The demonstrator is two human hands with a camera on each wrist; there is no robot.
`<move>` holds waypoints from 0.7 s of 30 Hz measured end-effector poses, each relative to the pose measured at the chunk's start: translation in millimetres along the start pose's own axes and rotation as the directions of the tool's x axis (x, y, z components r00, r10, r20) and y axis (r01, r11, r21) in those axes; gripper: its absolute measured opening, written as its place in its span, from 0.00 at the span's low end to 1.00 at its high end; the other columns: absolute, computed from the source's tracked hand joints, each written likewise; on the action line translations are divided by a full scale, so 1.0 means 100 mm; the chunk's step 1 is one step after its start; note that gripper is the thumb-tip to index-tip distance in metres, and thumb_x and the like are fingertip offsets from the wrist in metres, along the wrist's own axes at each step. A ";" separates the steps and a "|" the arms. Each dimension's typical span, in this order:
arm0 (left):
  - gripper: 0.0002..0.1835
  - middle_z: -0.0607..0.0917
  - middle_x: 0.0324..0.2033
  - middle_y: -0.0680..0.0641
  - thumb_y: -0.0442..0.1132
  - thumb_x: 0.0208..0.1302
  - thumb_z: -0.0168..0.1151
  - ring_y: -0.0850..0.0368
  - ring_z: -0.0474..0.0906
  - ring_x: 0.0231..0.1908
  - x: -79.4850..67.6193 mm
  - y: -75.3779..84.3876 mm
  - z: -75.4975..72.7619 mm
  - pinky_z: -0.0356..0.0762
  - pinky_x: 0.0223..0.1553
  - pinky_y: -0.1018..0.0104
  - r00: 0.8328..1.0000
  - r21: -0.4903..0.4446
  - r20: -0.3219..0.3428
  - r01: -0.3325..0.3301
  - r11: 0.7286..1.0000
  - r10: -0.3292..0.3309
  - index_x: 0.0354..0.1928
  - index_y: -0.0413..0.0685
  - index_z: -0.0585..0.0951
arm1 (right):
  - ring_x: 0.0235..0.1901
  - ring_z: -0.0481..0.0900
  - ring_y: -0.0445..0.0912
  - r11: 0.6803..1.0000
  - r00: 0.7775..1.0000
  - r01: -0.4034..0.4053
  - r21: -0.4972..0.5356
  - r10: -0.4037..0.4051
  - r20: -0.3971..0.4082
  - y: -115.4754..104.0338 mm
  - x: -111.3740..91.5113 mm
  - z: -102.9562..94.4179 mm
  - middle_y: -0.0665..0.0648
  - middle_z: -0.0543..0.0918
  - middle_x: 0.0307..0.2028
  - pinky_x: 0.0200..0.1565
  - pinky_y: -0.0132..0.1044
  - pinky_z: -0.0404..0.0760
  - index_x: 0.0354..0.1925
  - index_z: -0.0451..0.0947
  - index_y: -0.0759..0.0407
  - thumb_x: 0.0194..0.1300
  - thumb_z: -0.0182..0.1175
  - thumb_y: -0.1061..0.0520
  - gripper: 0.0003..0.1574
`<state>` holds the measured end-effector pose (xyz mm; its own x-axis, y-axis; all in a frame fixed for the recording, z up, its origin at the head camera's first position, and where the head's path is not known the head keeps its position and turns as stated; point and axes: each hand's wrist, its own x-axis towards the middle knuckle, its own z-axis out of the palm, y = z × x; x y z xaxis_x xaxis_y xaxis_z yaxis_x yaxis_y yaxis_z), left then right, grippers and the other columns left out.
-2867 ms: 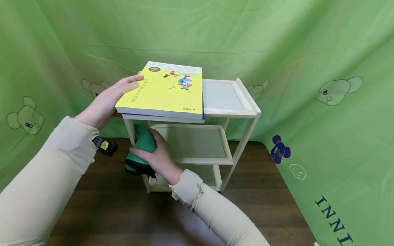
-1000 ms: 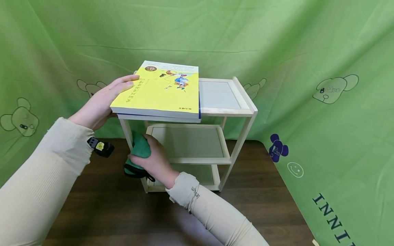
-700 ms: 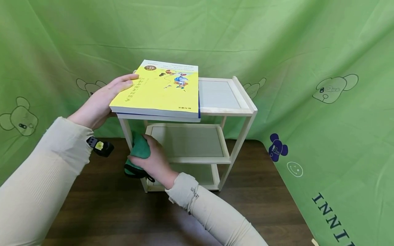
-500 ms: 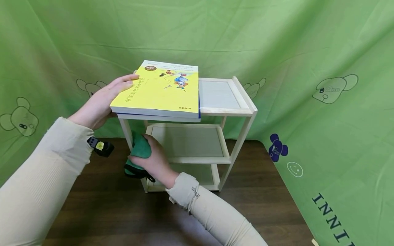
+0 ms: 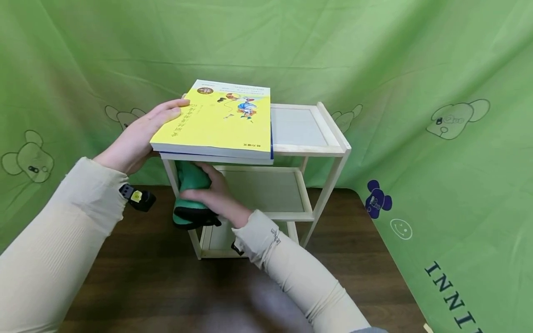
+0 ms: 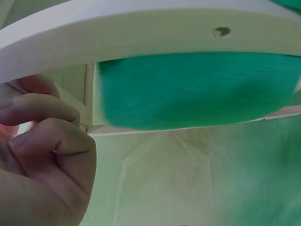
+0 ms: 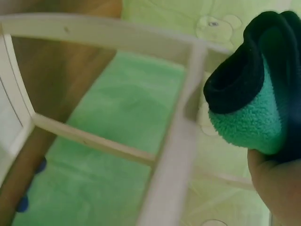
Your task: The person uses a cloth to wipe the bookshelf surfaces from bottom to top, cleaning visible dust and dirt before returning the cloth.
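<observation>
A yellow-covered book (image 5: 216, 122) lies on a second book (image 5: 220, 159) at the left of the top shelf of a small pale wooden rack (image 5: 334, 130). My left hand (image 5: 143, 129) holds the left edge of the books, fingertips at the yellow cover. In the left wrist view its fingers (image 6: 51, 134) curl below a shelf rail. My right hand (image 5: 218, 194) grips a green cloth (image 5: 191, 180) with black edging, at the rack's front left post. In the right wrist view the fluffy cloth (image 7: 249, 120) is bunched over; most of that hand is out of frame.
The middle shelf (image 5: 264, 192) and bottom shelf (image 5: 220, 238) sit below. Green curtain (image 5: 291, 41) with bear drawings surrounds the rack at the back and sides. Dark wooden floor (image 5: 145, 277) lies beneath.
My right hand and the cloth have risen along the left post from half a second ago, up close under the top shelf. The left hand and the books stay in place.
</observation>
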<state>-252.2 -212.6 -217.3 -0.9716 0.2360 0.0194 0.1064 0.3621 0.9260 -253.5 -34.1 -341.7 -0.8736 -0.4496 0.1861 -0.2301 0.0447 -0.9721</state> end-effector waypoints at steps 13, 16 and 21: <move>0.31 0.71 0.61 0.58 0.66 0.73 0.43 0.66 0.81 0.41 0.00 0.04 0.00 0.76 0.43 0.67 1.000 0.033 -0.007 -0.001 0.999 0.001 0.75 0.75 0.56 | 0.49 0.70 0.39 0.982 0.946 0.160 0.105 -0.182 0.267 -0.17 0.18 -0.23 0.57 0.69 0.59 0.52 0.29 0.73 0.74 0.56 0.52 0.57 0.64 0.67 0.50; 0.32 0.69 0.63 0.56 0.65 0.73 0.43 0.67 0.80 0.41 0.01 0.04 0.00 0.75 0.44 0.69 1.000 0.044 -0.008 -0.007 0.999 0.007 0.76 0.74 0.55 | 0.50 0.68 0.39 0.975 0.913 0.187 0.125 -0.219 0.345 -0.15 0.23 -0.28 0.58 0.66 0.60 0.53 0.29 0.72 0.76 0.52 0.54 0.57 0.61 0.68 0.52; 0.32 0.69 0.63 0.57 0.65 0.73 0.42 0.68 0.80 0.41 0.02 0.03 -0.01 0.75 0.44 0.69 1.000 0.052 -0.010 -0.010 0.999 0.011 0.76 0.73 0.55 | 0.45 0.68 0.40 0.979 0.891 0.183 0.093 -0.205 0.405 -0.10 0.28 -0.28 0.55 0.68 0.52 0.48 0.29 0.72 0.74 0.54 0.57 0.57 0.59 0.66 0.49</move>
<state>-254.0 -211.7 -214.3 -0.9724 0.2311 0.0330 0.1273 0.4064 0.9048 -287.8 -22.2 -322.2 -0.5576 -0.7710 0.3076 -0.3456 -0.1213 -0.9305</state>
